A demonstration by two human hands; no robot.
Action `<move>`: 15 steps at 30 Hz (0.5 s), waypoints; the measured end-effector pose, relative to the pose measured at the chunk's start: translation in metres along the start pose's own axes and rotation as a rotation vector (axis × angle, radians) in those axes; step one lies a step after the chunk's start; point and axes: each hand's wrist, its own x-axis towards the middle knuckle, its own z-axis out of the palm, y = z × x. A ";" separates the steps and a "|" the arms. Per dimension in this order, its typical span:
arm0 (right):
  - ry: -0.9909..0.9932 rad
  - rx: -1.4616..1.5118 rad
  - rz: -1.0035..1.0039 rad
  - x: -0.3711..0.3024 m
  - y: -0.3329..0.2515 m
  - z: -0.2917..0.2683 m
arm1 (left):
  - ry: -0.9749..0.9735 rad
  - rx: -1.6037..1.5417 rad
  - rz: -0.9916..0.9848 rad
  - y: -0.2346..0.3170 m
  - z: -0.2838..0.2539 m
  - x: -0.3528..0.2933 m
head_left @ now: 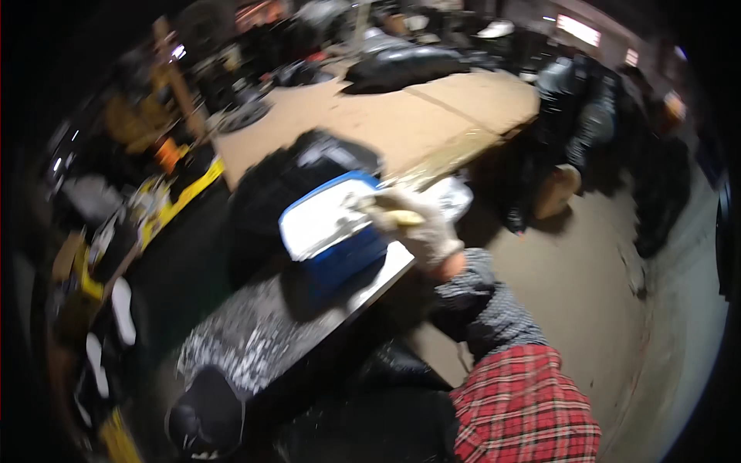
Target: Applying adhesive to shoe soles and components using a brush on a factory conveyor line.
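Note:
A blue tub [347, 262] with pale white contents stands on a worn, silvery bench [255, 332]. My right hand [421, 231], in a whitish work glove, reaches to the tub's right rim. Its fingers are curled, and a short yellow piece shows among them; blur hides whether this is a handle or part of the glove. A dark, rounded, sole-like piece [207, 413] lies at the bench's near left end. My left hand is out of view.
Behind the tub sit a black bag [309, 166] and a broad brown board [332, 116] with a black bundle [409, 65] on it. Pale soles [123, 312] lie at the left beside a yellow-edged rack [193, 189]. More black bags [571, 108] stand at the right.

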 end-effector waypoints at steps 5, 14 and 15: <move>-0.130 -0.522 -0.195 -0.020 -0.054 0.019 | 0.128 -0.110 0.076 0.005 -0.079 -0.063; -0.601 0.201 -0.462 -0.041 -0.129 0.234 | 0.216 -0.073 -0.043 0.018 -0.033 -0.035; -0.740 0.301 -0.469 -0.035 -0.147 0.252 | 0.168 -0.056 -0.027 0.022 -0.038 -0.037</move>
